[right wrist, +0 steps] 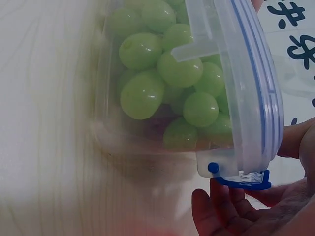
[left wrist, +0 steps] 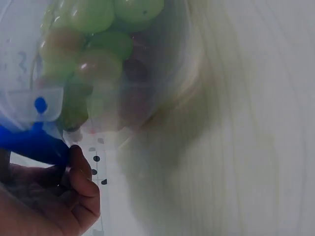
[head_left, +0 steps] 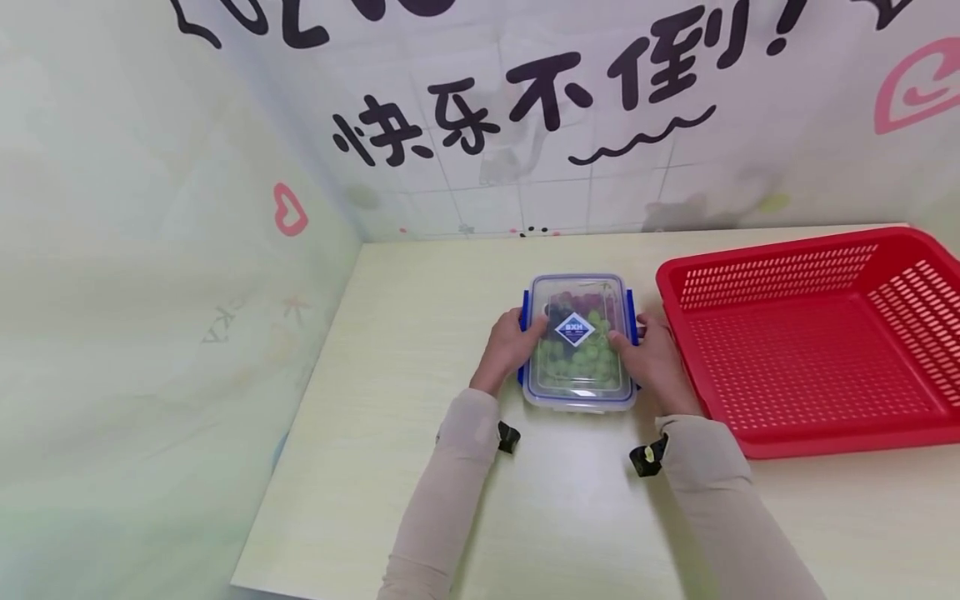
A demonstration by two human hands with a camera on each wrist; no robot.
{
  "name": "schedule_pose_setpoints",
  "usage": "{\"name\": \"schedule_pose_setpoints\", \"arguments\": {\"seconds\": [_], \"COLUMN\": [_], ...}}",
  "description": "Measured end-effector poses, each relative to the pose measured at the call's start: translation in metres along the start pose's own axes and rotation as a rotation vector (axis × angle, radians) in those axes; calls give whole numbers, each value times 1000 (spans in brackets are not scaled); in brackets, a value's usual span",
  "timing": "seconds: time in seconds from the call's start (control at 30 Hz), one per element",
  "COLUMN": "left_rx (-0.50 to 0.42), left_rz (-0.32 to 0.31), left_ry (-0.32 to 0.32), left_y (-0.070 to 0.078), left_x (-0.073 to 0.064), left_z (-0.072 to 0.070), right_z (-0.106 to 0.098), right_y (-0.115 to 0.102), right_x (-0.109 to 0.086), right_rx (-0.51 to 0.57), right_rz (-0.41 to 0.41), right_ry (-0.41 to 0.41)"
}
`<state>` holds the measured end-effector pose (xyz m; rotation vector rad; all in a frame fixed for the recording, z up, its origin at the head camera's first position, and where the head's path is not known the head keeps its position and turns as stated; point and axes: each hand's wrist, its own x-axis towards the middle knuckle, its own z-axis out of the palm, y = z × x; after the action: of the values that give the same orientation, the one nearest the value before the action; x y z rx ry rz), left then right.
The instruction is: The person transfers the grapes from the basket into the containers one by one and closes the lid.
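A clear plastic food container [head_left: 577, 398] with a blue-rimmed lid stands in front of the person, with green and dark grapes [head_left: 581, 354] visible inside. The left hand [head_left: 512, 346] grips its left side, thumb on top of the lid. On the opposite side the right hand [head_left: 654, 358] holds the container with its thumb over the lid's edge. Curled fingers touch a blue side clip [left wrist: 34, 142] in the left wrist view. The other blue clip [right wrist: 243, 183] is by the right fingers in the right wrist view; whether the clips are fastened I cannot tell.
To the right, a large red plastic basket [head_left: 705, 367] with slotted walls stands close beside the right hand. The pale wood-grain table [head_left: 420, 333] ends at a printed backdrop [head_left: 495, 200] behind and another on the left. Dark wrist straps [head_left: 507, 437] show at both cuffs.
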<state>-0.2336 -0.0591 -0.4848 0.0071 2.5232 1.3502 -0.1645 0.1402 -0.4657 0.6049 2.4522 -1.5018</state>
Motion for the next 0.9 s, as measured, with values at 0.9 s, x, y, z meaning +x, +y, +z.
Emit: {"name": "schedule_pose_setpoints", "arguments": {"seconds": [0.9], "left_rx": [107], "left_rz": [85], "left_ry": [71], "left_y": [8], "left_x": [-9], "left_z": [18], "right_z": [5], "right_y": [-3], "right_x": [-1], "right_rx": [-128], "right_rz": [-82], "right_ry": [60]}}
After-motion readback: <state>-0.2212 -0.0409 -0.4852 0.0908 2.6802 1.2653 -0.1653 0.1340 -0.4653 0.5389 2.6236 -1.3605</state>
